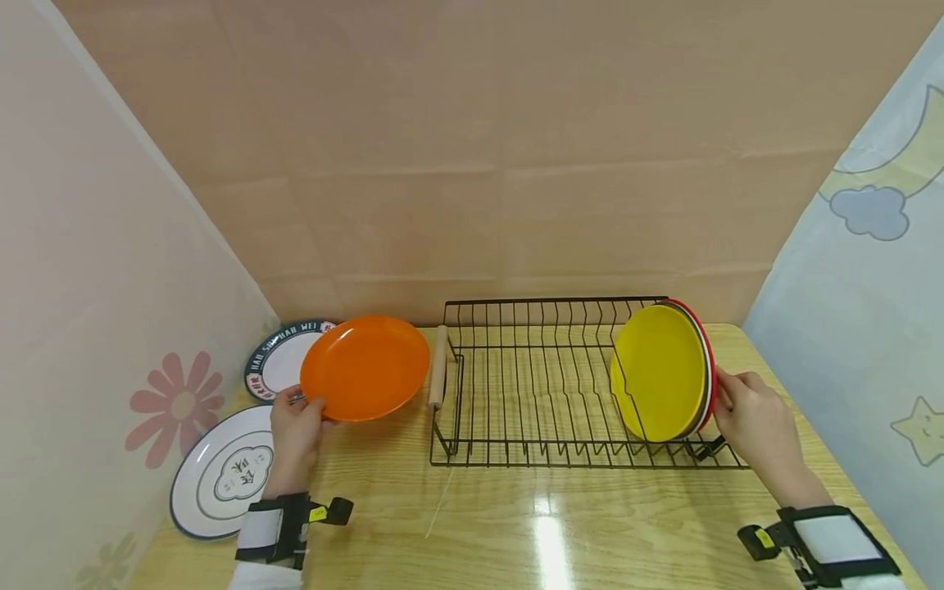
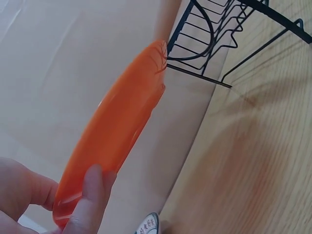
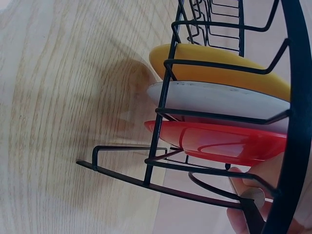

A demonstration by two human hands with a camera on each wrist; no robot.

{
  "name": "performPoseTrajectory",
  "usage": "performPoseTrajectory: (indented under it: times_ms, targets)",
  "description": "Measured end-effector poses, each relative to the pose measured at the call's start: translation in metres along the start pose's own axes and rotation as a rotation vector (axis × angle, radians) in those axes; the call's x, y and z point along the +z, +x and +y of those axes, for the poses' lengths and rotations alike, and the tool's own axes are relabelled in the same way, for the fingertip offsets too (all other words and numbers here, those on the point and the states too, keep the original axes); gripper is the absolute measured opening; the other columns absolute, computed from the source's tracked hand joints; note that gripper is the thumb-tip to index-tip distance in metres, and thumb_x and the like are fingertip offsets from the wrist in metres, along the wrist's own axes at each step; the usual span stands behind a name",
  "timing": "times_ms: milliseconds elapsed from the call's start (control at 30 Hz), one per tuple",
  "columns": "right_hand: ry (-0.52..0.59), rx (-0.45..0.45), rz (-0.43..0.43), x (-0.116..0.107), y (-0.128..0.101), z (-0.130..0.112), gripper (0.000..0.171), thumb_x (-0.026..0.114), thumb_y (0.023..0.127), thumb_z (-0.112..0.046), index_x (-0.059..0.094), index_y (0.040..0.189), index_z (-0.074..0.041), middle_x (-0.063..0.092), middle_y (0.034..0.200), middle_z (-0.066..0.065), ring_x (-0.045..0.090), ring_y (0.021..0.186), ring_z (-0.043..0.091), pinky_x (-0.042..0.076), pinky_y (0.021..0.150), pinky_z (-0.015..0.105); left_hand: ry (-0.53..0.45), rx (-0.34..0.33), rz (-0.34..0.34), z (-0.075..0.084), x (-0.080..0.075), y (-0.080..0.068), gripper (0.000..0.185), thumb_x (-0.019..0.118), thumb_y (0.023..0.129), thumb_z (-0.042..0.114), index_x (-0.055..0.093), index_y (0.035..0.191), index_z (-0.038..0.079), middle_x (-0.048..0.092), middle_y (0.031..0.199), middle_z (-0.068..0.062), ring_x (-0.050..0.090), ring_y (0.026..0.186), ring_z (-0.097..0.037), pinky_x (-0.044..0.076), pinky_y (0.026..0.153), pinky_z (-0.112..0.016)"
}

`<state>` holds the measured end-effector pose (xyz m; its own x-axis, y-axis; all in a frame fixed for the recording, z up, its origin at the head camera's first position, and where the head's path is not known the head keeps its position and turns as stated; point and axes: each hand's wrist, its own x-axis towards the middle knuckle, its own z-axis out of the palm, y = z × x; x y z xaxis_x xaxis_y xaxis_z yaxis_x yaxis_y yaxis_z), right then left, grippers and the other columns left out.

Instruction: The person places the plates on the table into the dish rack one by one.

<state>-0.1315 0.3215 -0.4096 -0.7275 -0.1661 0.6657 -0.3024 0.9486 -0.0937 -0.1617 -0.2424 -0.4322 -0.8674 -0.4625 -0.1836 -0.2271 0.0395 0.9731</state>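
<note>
left hand (image 1: 293, 432) pinching orange plate (image 1: 365, 369), right hand (image 1: 761, 424) gripping handle (image 3: 254, 196) of dish rack (image 3: 299, 97), yellow plate (image 1: 661, 373) inside

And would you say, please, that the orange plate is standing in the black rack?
No, the left hand holds the orange plate outside the black rack.

Bright head view w/ white glare on tbl (image 1: 487, 524); wrist views dimmer
</note>
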Motion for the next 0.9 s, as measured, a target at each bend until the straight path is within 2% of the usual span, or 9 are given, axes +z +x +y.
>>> performPoseTrajectory:
  times_ms: [233,500,900]
  targets:
    - [0.007,0.000,-0.002,-0.001,0.000,0.000,0.033,0.069,0.066,0.008,0.064,0.098,0.012,0.055,0.074,0.026,0.050,0.050,0.032,0.042,0.039,0.044,0.016,0.014,0.009,0.006,-0.003,-0.004,0.051,0.044,0.089,0.001,0.026,0.137,0.002,0.051,0.115,-0.025,0.060,0.057,-0.005,0.054,0.058,-0.022]
    - [0.010,0.008,-0.014,0.000,0.001,0.001,0.033,0.069,0.066,0.008,0.063,0.097,0.012,0.056,0.075,0.027,0.050,0.052,0.034,0.042,0.040,0.044,0.001,0.012,-0.007,0.013,-0.004,-0.009,0.053,0.044,0.091,0.001,0.023,0.140,0.004,0.049,0.124,-0.026,0.062,0.062,0.000,0.053,0.061,-0.019]
    - [0.018,0.008,-0.026,-0.001,0.000,0.002,0.035,0.069,0.066,0.008,0.063,0.100,0.013,0.056,0.078,0.028,0.051,0.053,0.035,0.043,0.042,0.046,-0.023,0.017,-0.034,0.021,0.000,-0.013,0.051,0.046,0.089,0.000,0.028,0.137,0.005,0.051,0.120,-0.024,0.063,0.064,-0.003,0.054,0.062,-0.021]
